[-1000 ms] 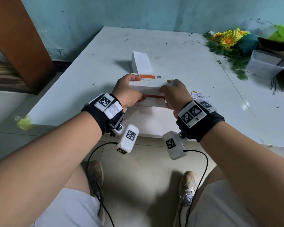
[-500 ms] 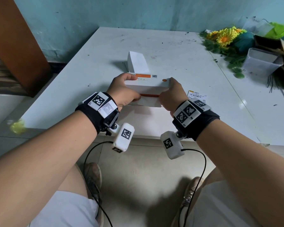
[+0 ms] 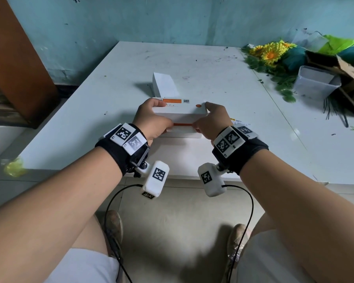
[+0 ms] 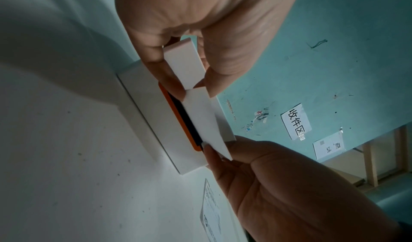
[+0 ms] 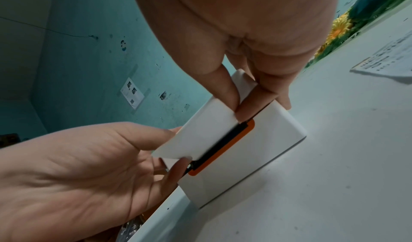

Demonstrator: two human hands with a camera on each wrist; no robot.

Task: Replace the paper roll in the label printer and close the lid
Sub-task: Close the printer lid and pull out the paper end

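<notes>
The printer (image 3: pixel 180 119) is sitting near the counter's (image 3: pixel 90 119) near edge. A strip of paper (image 4: pixel 201 115) is protruding from its orange-rimmed slot (image 5: pixel 225 149). The left hand (image 3: pixel 151 121) is pinching the strip's left end between curled fingers (image 4: pixel 214 76) and thumb, other fingers on the lid. The right hand (image 3: pixel 211 121) is pinching the right end likewise. A paper stack (image 3: pixel 165 84) is standing just behind the printer. A printed label (image 3: pixel 236 121) is lying right of it.
</notes>
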